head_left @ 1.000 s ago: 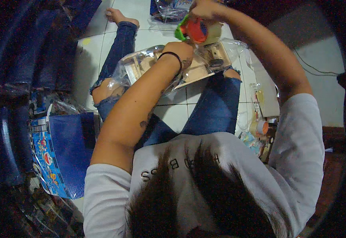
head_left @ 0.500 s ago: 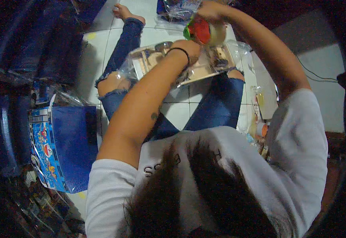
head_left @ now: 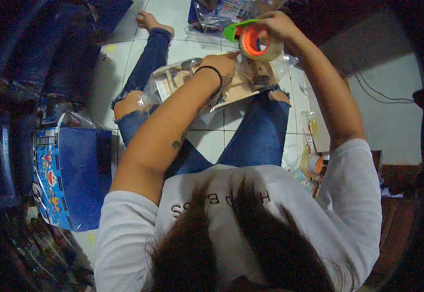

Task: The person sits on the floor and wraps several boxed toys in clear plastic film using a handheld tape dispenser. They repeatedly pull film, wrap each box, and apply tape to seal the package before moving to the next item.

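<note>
A pale wooden piece with dark round parts, wrapped in clear plastic (head_left: 246, 87), lies across my legs. My left hand (head_left: 218, 68) bears down on its upper side, fingers bent over the wrap and mostly hidden by the hand itself. Raised over the package's far right end, my right hand (head_left: 276, 28) grips a tape dispenser (head_left: 245, 32) with a green end and a red body. Its roll of clear tape (head_left: 273, 50) has an orange core and hangs just above the plastic.
A blue box (head_left: 83, 180) with cartoon pictures stands to my left on the white tiled floor (head_left: 207, 141). Plastic-wrapped blue packages (head_left: 212, 19) lie at the far side. Another orange-cored tape roll (head_left: 315, 164) sits on my right. Dark blue stacks line the left.
My right hand has turned the tape dispenser, so the roll's orange core now faces up and its green end points left. My left hand stays on the package, shifted slightly.
</note>
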A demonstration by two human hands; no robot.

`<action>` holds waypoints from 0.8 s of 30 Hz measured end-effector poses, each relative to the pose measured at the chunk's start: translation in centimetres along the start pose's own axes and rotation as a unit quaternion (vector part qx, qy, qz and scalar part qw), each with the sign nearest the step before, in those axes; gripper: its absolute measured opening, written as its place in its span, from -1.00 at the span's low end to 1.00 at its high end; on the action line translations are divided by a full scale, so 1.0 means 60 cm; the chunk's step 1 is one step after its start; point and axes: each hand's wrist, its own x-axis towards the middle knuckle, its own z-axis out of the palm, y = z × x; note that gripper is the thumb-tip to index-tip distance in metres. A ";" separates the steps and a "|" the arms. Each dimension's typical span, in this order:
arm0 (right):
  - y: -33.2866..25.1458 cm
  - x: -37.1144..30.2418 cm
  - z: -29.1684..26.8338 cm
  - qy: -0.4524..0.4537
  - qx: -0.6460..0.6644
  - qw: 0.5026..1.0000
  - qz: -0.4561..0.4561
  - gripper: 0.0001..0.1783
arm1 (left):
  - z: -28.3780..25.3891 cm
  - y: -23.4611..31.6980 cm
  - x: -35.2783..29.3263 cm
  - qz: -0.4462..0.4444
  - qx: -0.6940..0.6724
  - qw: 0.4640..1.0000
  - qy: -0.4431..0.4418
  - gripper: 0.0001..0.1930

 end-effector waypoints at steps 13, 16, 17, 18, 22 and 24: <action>-0.104 0.157 0.060 -0.352 -0.228 0.908 0.021 -0.57 | -0.014 0.007 -0.003 -0.010 -0.013 1.000 -0.018 -0.72; -0.141 0.124 0.052 -0.383 -0.243 0.890 0.047 -0.50 | -0.016 0.006 -0.002 -0.011 -0.007 1.000 -0.013 -0.71; -0.141 0.101 0.046 -0.339 -0.323 0.880 -0.075 -0.48 | -0.016 0.005 -0.001 -0.009 -0.005 1.000 -0.015 -0.71; -0.136 0.076 0.039 -0.261 -0.404 0.857 -0.185 -0.45 | -0.016 0.004 0.000 -0.015 -0.030 0.999 -0.011 -0.71; -0.096 0.041 0.032 -0.166 -0.280 0.936 -0.134 -0.57 | -0.013 -0.002 0.004 0.003 -0.024 0.999 -0.022 -0.70; -0.084 0.075 0.035 -0.233 -0.273 0.921 -0.149 -0.55 | -0.012 -0.003 0.004 0.007 -0.039 0.999 -0.001 -0.70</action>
